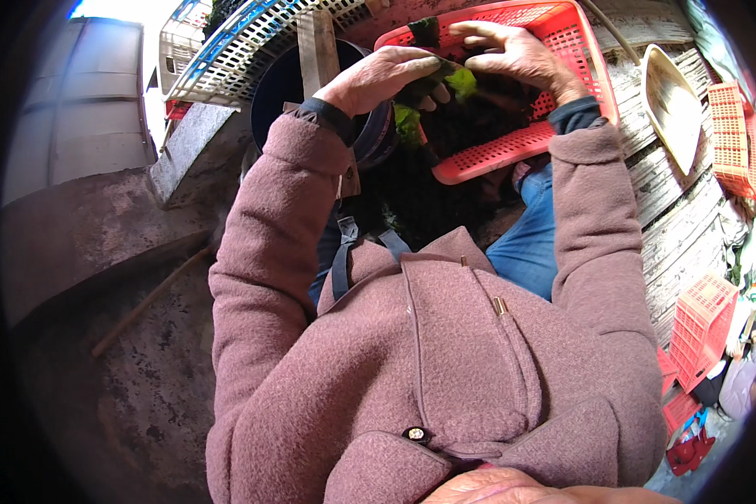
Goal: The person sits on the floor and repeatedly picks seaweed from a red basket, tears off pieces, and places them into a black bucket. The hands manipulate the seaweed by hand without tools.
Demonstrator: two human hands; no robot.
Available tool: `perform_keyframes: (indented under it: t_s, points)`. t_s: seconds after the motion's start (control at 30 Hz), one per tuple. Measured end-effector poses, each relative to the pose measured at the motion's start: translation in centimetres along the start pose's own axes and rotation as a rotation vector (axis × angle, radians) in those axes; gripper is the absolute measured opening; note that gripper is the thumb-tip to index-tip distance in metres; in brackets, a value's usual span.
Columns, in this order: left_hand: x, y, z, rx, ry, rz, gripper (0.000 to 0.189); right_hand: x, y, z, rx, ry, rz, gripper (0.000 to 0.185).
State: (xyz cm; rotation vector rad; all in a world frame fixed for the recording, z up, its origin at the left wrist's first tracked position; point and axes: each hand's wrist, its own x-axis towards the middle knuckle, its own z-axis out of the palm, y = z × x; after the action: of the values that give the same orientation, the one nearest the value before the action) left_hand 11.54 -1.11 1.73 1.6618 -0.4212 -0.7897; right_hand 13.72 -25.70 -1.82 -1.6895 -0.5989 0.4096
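My left hand (pixel 387 74) is over the near left corner of a red plastic crate (pixel 498 154), its fingers closed around a dark green leafy piece (pixel 416 91). A bright green, translucent piece (pixel 407 123) hangs just below that hand. Another bright green piece (pixel 462 83) shows between my two hands. My right hand (pixel 526 58) is above the crate with thumb and fingers curled but apart, and nothing plain between them. Dark, wet-looking plant matter (pixel 479 123) lies in the crate, partly hidden by shadow.
Left of the crate stands a dark round tub (pixel 277 82) with a wooden board (pixel 318 53) across it. A white perforated basket (pixel 239 66) is beyond. Right are a pale scoop (pixel 671 104), wooden planks (pixel 687 246) and red crates (pixel 702 331). A stick (pixel 154 293) lies left.
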Motion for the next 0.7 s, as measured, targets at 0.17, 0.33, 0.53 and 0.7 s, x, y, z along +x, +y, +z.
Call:
perform_keyframes:
  t_s: [0.17,0.33,0.53,0.7]
  points:
    - [0.7,0.0,0.3,0.025,0.005,0.012,0.037,1.2,-1.7,3.2,0.005,-0.111,0.120,0.024]
    - [-0.5,-2.0,-0.9,0.186,0.020,-0.042,0.034,0.8,-0.8,0.1,-0.170,0.279,-0.009,0.016]
    - [-1.6,-5.3,-2.3,0.087,0.031,-0.122,0.026,-1.1,-0.3,-3.6,-0.366,0.757,-0.013,0.012]
    - [-2.4,-6.5,-2.7,-0.233,0.035,-0.193,0.023,-1.8,1.3,-5.3,-0.409,0.854,-0.083,0.009]
